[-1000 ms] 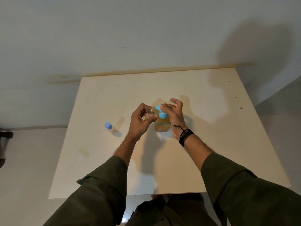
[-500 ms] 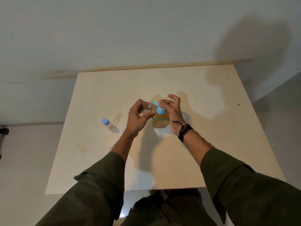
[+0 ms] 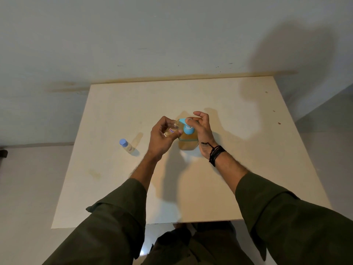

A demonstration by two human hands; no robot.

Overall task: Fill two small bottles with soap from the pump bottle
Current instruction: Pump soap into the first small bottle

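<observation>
1. Head view, centre of frame: the left hand (image 3: pixel 162 138) holds a small bottle (image 3: pixel 172 131), its fingers curled round it, with the open neck tilted toward the spout of the pump bottle (image 3: pixel 188 137). Whether neck and spout touch cannot be told.
2. The pump bottle stands upright on the desk (image 3: pixel 238 178), just right of the left hand, amber soap visible in its body. The right hand (image 3: pixel 203 133) sits over the blue pump head (image 3: pixel 186 125); one finger rests on the head, the others are spread apart and loose, gripping nothing.
3. Centre-left of frame: a second small bottle (image 3: pixel 127 146) with a blue cap stands alone on the desk, well apart from both hands. Its fill level is too small to read.
4. Judgement on the step in hand: dispensing into the held bottle. To do it well, keep the neck directly under the spout tip, press the head slowly and straight down, and steady the pump bottle's base.
5. Risk: a narrow neck makes soap likely to run down the outside if the spout drifts.
</observation>
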